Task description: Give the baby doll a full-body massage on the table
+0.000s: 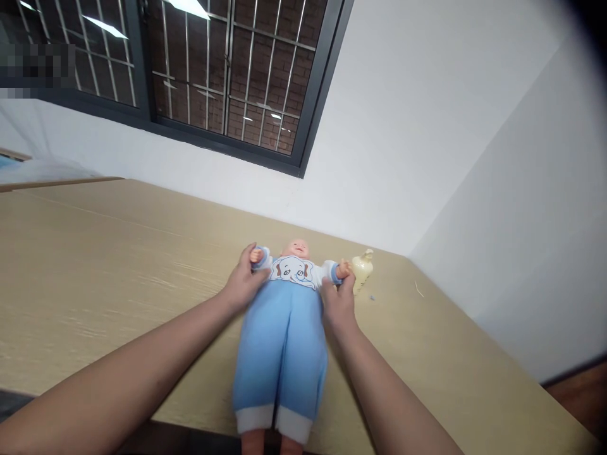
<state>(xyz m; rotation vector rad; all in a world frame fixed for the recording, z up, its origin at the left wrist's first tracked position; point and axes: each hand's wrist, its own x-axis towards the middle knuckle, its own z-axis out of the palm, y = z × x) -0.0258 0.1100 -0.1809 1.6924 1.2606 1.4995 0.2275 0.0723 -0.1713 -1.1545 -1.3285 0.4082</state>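
A baby doll (pixel 284 335) lies on its back on the wooden table, head towards the wall and legs towards me. It wears light blue trousers with white cuffs and a white top with an elephant face (pixel 291 272). My left hand (pixel 243 281) is closed around the doll's arm at the left, thumb below and fingers beyond the small hand. On the other side, my right hand (pixel 340 306) grips the doll's other arm near its blue cuff. Just beyond my right fingers stands a pale yellow baby bottle (pixel 363 268), partly hidden by them.
The wooden tabletop (pixel 118 272) meets a white wall (pixel 403 126) at the back and right. A dark-framed window (pixel 303 145) with metal bars is above. A small blue bit (pixel 372 297) and a thin pale strand (pixel 419 289) lie right of the bottle.
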